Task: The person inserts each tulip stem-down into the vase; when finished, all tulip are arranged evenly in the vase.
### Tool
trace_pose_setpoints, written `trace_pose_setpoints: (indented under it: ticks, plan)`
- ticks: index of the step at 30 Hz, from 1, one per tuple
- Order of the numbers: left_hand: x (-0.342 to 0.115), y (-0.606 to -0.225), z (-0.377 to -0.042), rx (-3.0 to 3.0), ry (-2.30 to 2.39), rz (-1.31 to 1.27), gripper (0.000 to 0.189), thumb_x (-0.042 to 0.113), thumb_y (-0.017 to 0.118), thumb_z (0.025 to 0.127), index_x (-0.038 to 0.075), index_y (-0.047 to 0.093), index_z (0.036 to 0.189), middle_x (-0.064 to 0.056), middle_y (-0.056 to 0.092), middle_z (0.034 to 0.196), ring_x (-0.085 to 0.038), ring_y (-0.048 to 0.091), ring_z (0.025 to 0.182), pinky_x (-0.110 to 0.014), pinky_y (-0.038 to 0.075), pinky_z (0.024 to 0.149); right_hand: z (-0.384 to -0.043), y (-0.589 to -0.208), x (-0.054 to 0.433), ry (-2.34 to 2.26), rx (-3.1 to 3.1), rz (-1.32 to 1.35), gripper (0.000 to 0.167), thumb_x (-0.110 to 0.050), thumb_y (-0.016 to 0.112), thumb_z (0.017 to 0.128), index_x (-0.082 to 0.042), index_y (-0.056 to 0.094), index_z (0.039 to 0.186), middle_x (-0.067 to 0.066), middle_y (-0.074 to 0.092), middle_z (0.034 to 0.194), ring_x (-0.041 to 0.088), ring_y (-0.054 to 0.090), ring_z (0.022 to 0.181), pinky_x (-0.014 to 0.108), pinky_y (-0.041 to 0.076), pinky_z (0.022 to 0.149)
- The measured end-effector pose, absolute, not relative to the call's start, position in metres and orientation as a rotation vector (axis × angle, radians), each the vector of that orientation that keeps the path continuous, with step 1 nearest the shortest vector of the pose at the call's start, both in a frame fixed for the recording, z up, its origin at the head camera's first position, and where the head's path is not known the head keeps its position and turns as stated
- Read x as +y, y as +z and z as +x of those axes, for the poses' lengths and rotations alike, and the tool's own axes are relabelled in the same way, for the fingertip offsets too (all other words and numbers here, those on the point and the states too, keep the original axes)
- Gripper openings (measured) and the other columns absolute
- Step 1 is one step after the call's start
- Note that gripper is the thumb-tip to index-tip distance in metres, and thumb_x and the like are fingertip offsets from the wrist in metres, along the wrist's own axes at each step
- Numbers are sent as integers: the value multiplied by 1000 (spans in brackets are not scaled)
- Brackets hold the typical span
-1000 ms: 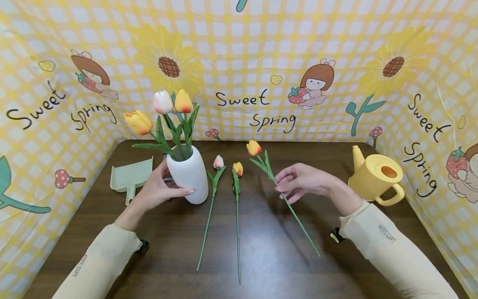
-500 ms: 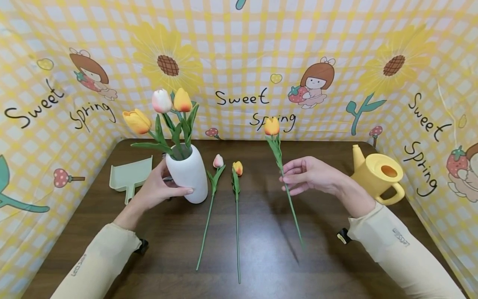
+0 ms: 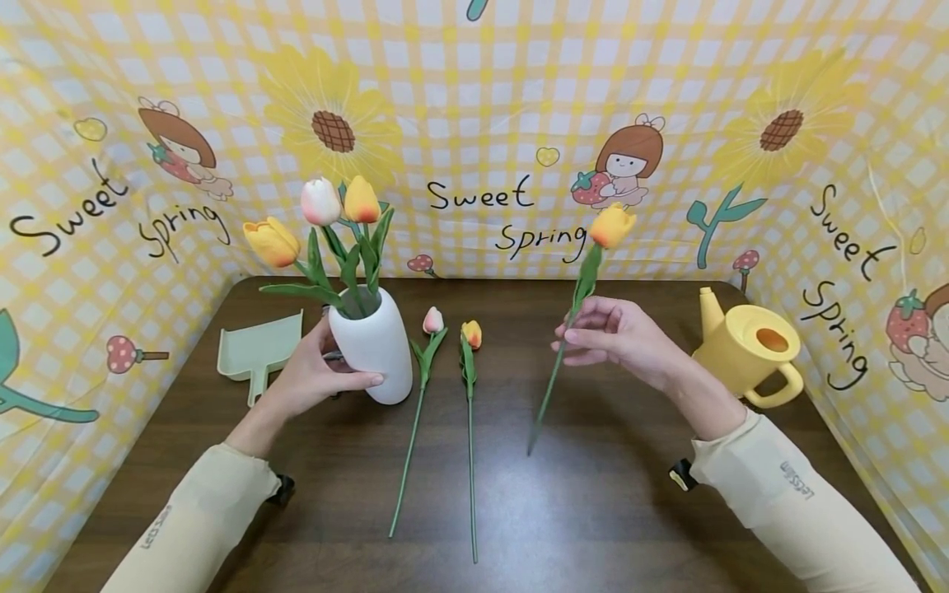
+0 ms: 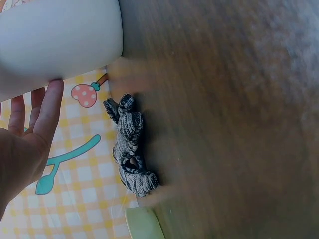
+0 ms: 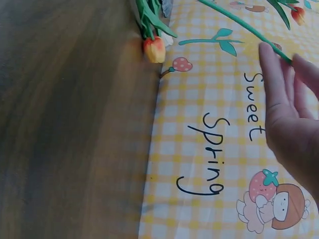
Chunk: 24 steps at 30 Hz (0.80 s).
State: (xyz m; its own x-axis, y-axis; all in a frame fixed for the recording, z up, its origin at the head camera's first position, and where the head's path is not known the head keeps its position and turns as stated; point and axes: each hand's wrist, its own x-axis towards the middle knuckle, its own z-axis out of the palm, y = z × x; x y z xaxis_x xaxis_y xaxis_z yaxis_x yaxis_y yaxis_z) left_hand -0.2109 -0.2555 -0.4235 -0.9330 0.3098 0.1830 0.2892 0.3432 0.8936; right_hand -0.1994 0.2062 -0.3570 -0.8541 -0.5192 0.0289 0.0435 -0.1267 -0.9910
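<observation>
Lying nearest on the brown table [image 3: 630, 535], a pink-and-white tulip [image 3: 424, 362] and a red-and-yellow tulip [image 3: 469, 371] look light, their thin stems probably springy and best taken mid-length. Beyond, the right hand [image 3: 623, 338] pinches a yellow tulip [image 3: 588, 276] by the stem just below its leaves, tilted above the table; squeezing its soft-looking bloom could crease it. Opposite, the left hand [image 3: 315, 379] grips the white vase [image 3: 378, 354] by its body, which looks smooth, likely slippery and perhaps breakable, so a low, wide hold suits it.

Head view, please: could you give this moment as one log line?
left hand: holds white vase | right hand: pinches yellow-orange tulip, bloom up | in vase: three tulips | on table: two tulips
</observation>
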Motion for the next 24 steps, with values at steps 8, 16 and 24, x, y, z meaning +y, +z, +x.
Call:
trace_pose_setpoints:
  ticks: [8, 16, 24]
  plan:
    - [-255, -422, -210, 2558, 1698, 572, 89, 11, 91, 76, 21, 40, 148, -8, 58, 131, -27, 60, 112, -32, 58, 82, -196, -364, 196, -2234, 1698, -702, 14, 9, 60, 97, 2, 65, 108, 21, 70, 109, 37, 69, 108, 54, 54, 88]
    - [-255, -422, -211, 2569, 1690, 580, 90, 11, 92, 75, 21, 40, 149, -7, 58, 132, -29, 59, 112, -32, 58, 81, -194, -348, 174, -2361, 1600, -880, 15, 10, 57, 97, 1, 66, 105, 17, 72, 106, 35, 69, 107, 53, 54, 89]
    - [-255, -423, -211, 2567, 1693, 587, 91, 11, 92, 75, 20, 40, 149, -8, 58, 132, -29, 59, 111, -31, 58, 81, -193, -322, 147, -2417, 1477, -1112, 23, 14, 57, 95, -4, 67, 105, 17, 70, 109, 37, 68, 111, 55, 54, 90]
